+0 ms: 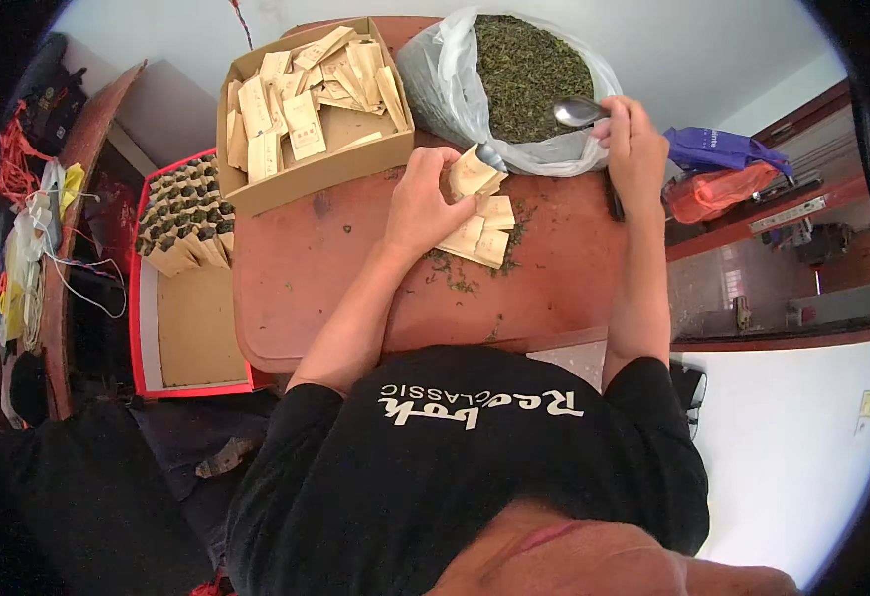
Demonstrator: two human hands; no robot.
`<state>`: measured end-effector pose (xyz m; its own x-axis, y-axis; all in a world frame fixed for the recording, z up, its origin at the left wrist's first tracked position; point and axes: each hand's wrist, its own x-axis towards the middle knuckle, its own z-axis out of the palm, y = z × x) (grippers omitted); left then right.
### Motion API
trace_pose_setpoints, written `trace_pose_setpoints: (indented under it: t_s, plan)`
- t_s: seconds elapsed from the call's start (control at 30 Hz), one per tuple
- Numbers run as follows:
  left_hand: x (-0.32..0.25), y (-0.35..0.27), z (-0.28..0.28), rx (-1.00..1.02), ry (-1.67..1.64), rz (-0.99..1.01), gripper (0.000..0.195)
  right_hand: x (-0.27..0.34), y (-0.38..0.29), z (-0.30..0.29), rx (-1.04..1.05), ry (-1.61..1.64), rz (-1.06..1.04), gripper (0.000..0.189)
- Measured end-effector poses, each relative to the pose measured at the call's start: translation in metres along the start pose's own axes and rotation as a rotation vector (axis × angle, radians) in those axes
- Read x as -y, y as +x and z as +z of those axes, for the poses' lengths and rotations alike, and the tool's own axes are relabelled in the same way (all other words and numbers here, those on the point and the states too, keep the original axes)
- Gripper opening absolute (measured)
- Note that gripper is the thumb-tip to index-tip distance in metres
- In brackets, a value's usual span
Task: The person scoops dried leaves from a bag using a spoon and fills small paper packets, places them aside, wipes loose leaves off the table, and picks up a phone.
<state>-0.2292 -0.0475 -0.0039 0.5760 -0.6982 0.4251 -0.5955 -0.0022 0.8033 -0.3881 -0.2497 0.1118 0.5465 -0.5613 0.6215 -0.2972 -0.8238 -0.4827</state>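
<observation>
My left hand point(423, 201) pinches a small paper sachet point(473, 173) whose mouth gapes and shows a silvery lining. Below it, several more paper sachets point(491, 242) lie overlapped on the red-brown table point(315, 298). In my right hand point(634, 153) is a metal spoon point(578, 112), its bowl over the near right part of a large clear plastic bag point(450, 67). Dark green loose tea leaves point(532, 74) fill that bag. The spoon's bowl looks bare and shiny. Spilled leaf bits lie around the flat sachets.
A cardboard box point(315, 175) of loose sachets stands at the back left. Left of the table, a red-rimmed box point(192, 328) holds rows of open, leaf-filled sachets. Blue point(725, 151) and orange bags point(718, 194) lie on a cabinet at right. A person's dark-clothed leg shows lower left.
</observation>
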Motion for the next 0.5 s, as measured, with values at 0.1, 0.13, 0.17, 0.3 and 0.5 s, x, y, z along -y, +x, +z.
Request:
trace_pose_setpoints:
  t_s: [0.1, 0.13, 0.17, 0.3, 0.5]
  plan:
    - [0.001, -0.001, 0.001, -0.004, 0.004, 0.019, 0.048, -0.029, 0.014, 0.007, 0.005, -0.354, -0.087, 0.025]
    - [0.0, -0.001, 0.001, -0.009, 0.003, 0.034, 0.048, -0.037, 0.013, 0.014, 0.001, -0.355, -0.086, 0.025]
    - [-0.001, -0.001, 0.002, -0.007, 0.003, 0.038, 0.048, -0.047, 0.011, 0.022, 0.043, -0.502, -0.099, 0.024]
    - [0.001, 0.0, 0.002, -0.004, 0.008, 0.018, 0.048, -0.04, -0.015, 0.051, 0.178, -0.558, -0.136, 0.022]
    - [0.003, 0.0, 0.002, -0.014, 0.003, 0.033, 0.047, -0.028, -0.017, 0.071, 0.101, -0.3, -0.224, 0.025]
